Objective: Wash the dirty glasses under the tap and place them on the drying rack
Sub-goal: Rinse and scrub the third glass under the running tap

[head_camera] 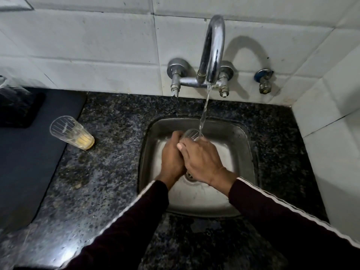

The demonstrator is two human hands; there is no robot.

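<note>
Both hands, left [172,155] and right [202,159], grip our clear glass [191,134] mid-sink [243,137], under the tap [213,49] stream; walls well apart.

Both hands hide most of the glass [191,133] (only its rim shows).

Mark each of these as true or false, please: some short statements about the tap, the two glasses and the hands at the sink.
1. Water runs from the tap. True.
2. Both hands, left hand and right hand, hold the glass in the sink. True.
3. The glass on the counter is clean. False: yellowish residue sits in its bottom.
4. The glass on the counter stands inside the sink. False: it stands on the granite counter, left of the sink.
</note>
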